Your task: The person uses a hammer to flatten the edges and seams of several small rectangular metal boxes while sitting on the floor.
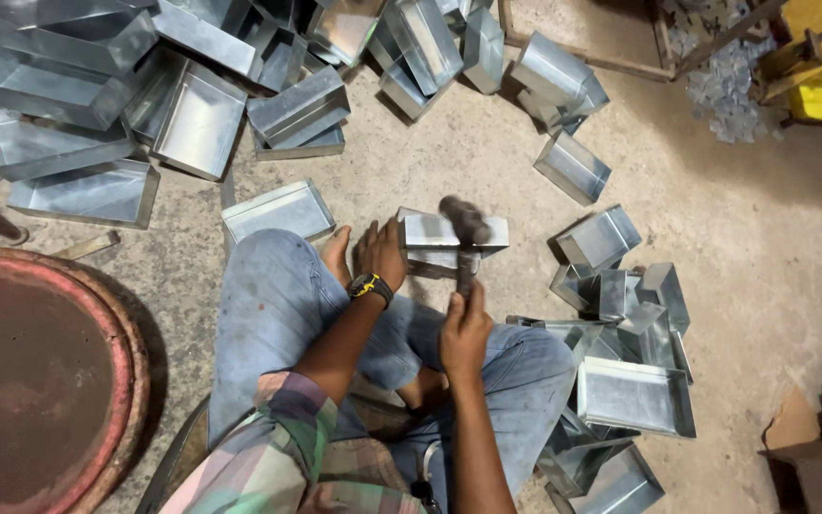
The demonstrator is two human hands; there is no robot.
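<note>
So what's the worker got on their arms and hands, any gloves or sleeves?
No gloves: both hands are bare. The left hand has a black wristwatch with yellow accents at the wrist. Forearms are uncovered; a plaid shirt sleeve in pink, green and grey ends near the left elbow. The right hand wears nothing.

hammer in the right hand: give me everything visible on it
The hammer has a dark, blurred head over the sheet-metal tray, with a dark handle running down into the right hand, which grips its lower end. It stands roughly upright in the view. Whether the head touches the tray cannot be told. The left hand steadies the tray, not the hammer.
</note>
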